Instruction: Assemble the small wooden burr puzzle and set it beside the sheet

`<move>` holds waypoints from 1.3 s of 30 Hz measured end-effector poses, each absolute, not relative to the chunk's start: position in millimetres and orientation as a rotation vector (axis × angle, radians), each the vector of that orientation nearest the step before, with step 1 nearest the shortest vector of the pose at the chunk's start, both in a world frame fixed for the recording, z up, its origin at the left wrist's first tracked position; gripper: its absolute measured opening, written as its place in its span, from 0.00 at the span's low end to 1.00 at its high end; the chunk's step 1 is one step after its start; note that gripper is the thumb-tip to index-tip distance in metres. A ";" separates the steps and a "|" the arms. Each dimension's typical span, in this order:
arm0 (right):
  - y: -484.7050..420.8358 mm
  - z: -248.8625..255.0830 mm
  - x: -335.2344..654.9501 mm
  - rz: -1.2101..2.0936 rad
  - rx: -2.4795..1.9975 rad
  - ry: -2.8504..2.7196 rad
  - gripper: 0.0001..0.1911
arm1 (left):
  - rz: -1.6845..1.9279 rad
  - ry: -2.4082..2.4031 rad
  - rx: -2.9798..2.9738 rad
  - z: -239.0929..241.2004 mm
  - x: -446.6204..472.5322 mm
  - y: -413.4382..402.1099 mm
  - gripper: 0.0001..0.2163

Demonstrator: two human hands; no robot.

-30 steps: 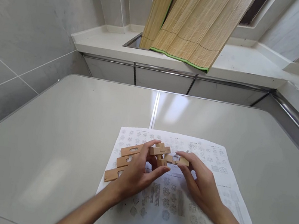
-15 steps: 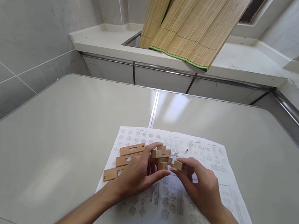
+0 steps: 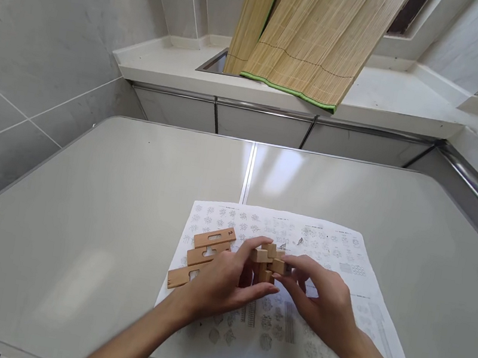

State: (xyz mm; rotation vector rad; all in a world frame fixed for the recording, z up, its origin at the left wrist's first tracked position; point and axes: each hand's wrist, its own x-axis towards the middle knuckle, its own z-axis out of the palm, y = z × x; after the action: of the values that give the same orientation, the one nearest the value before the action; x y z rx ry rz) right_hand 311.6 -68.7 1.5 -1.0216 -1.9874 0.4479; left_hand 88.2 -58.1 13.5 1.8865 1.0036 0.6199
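Observation:
Between the thumb and fingers of my left hand [image 3: 232,278] sits a partly interlocked wooden burr puzzle [image 3: 269,256], made of several light wood bars. My right hand [image 3: 319,288] pinches a single notched wooden piece [image 3: 280,266] at its outer end. The inner end of that piece meets the right side of the puzzle; how far it goes in is hidden. Left of my left hand, three flat wooden pieces with cut-out slots lie in a row: an upper one [image 3: 203,238], a middle one [image 3: 196,257] and a lower one [image 3: 178,277], partly covered by the hand.
Beneath both hands a printed instruction sheet [image 3: 332,333] with small diagrams is spread on the pale table [image 3: 135,205]. A seam [image 3: 247,171] runs across the tabletop. Behind the table is a white ledge [image 3: 397,98], with a bamboo blind [image 3: 309,39] hanging over it.
My right hand has brought the piece leftward against the puzzle, closing the gap. My left hand and the puzzle have shifted slightly right and down. The three flat pieces stay put.

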 end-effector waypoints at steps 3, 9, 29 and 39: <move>-69.2 1.8 312.6 0.442 -0.945 -2.022 0.11 | 0.618 1.002 1.930 10.4 88.5 -58.0 0.29; -71.1 1.6 314.5 0.512 -0.933 -1.984 0.12 | 0.766 1.091 2.072 11.5 89.7 -57.8 0.32; -69.1 5.9 315.3 1.200 -1.094 -1.763 0.16 | 0.807 0.724 1.489 23.5 95.9 -62.1 0.27; -69.1 4.3 316.1 1.537 -1.095 -1.536 0.19 | 0.927 0.743 1.924 23.4 91.6 -60.0 0.26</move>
State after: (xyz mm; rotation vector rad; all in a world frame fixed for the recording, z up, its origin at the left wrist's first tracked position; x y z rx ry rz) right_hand 316.1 -69.1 4.3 -1.0950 -1.5361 1.5366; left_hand 91.6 -60.0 23.4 1.9243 0.7425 0.9269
